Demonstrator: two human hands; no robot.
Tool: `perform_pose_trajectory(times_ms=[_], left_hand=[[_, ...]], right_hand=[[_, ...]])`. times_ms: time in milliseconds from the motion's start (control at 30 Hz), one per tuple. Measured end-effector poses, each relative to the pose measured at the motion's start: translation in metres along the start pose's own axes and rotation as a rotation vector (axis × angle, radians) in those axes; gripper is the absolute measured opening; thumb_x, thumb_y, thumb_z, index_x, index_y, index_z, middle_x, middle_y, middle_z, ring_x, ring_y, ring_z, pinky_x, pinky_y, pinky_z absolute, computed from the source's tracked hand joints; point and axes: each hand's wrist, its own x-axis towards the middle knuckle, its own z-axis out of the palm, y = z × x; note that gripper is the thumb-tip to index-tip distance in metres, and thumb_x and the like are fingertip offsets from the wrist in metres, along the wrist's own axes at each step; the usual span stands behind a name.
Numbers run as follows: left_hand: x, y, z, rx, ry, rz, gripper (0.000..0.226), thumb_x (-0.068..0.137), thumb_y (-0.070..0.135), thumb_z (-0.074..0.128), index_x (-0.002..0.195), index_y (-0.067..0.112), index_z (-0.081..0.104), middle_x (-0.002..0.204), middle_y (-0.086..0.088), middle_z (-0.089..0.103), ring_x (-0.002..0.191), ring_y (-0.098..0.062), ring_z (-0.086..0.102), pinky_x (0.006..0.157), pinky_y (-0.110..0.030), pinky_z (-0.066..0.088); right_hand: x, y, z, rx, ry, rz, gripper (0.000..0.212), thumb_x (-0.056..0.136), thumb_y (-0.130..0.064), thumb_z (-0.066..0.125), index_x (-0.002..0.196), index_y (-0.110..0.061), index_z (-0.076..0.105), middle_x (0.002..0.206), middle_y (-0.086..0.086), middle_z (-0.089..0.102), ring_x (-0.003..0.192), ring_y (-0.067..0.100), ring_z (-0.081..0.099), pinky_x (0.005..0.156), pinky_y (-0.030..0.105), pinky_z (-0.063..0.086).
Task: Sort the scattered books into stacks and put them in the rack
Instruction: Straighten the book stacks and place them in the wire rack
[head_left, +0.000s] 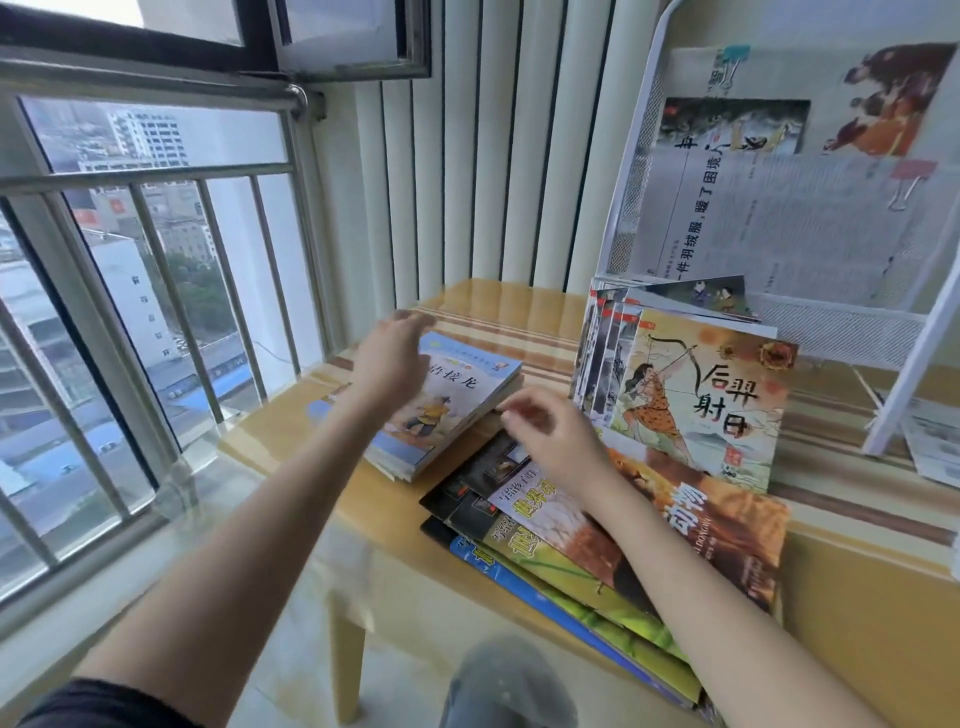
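Observation:
A small stack topped by a blue-covered book (462, 395) lies on the wooden table (519, 306). My left hand (392, 358) hovers over its left part with fingers spread, holding nothing. My right hand (550, 436) hangs above a fanned pile of large books, the top one orange (717, 540), its fingers loosely curled and empty. A row of thin picture books, fronted by one showing an archer (701, 410), leans against the white wire rack (841, 332).
The rack's upper pockets hold newspapers (779, 218) and clipped sheets. A barred window (145, 291) runs along the left. Vertical blinds (467, 156) hang behind the table. The fanned pile overhangs the table's front edge. My knee (509, 686) shows below.

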Motion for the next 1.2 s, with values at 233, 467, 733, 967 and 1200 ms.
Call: perform_pose_trajectory(times_ms=[233, 467, 733, 967, 1200], left_hand=[[-0.049, 0.157, 0.057, -0.242, -0.115, 0.384, 0.026, 0.090, 0.009, 0.046, 0.103, 0.019, 0.067, 0.103, 0.000, 0.070, 0.091, -0.020, 0.064, 0.073, -0.038, 0.056], [-0.085, 0.303, 0.131, -0.436, -0.537, 0.481, 0.030, 0.085, 0.004, 0.050, 0.108, 0.009, 0.068, 0.113, -0.009, 0.069, 0.104, -0.025, 0.062, 0.089, -0.033, 0.050], [-0.122, 0.379, 0.207, -0.277, -0.809, 0.585, 0.067, 0.090, 0.046, 0.056, 0.139, 0.005, 0.035, 0.143, -0.014, 0.042, 0.138, -0.032, 0.026, 0.112, -0.037, 0.023], [-0.115, 0.376, 0.207, -0.321, -1.004, 0.737, 0.130, 0.054, 0.073, 0.070, 0.151, 0.028, -0.004, 0.160, -0.008, -0.001, 0.146, -0.025, -0.012, 0.119, -0.041, -0.004], [-0.121, 0.370, 0.218, -0.125, -0.868, 0.994, 0.113, 0.064, 0.074, 0.064, 0.151, 0.035, 0.004, 0.154, -0.002, -0.030, 0.139, -0.024, -0.033, 0.116, -0.042, -0.014]], right_hand=[[-0.042, 0.038, -0.121, -0.092, 0.551, 0.140, 0.014, 0.091, -0.007, 0.054, 0.092, -0.019, 0.061, 0.092, -0.010, 0.062, 0.088, 0.013, 0.060, 0.072, 0.024, 0.049], [-0.131, 0.094, -0.229, -0.648, 0.841, 0.616, 0.026, 0.086, -0.012, 0.051, 0.109, -0.019, 0.061, 0.118, 0.012, 0.057, 0.108, 0.034, 0.051, 0.086, 0.039, 0.042], [-0.194, 0.154, -0.292, -0.836, 0.630, 1.103, 0.058, 0.089, -0.041, 0.037, 0.137, -0.010, 0.035, 0.146, 0.017, 0.034, 0.136, 0.034, 0.026, 0.110, 0.053, 0.018], [-0.190, 0.147, -0.299, -0.924, 0.614, 1.092, 0.038, 0.094, -0.048, 0.033, 0.116, -0.025, 0.054, 0.131, 0.007, 0.045, 0.123, 0.032, 0.033, 0.100, 0.049, 0.032], [-0.177, 0.153, -0.314, -0.915, 0.709, 1.030, 0.032, 0.093, -0.042, 0.039, 0.104, -0.022, 0.061, 0.124, 0.008, 0.050, 0.121, 0.032, 0.037, 0.102, 0.054, 0.029]])
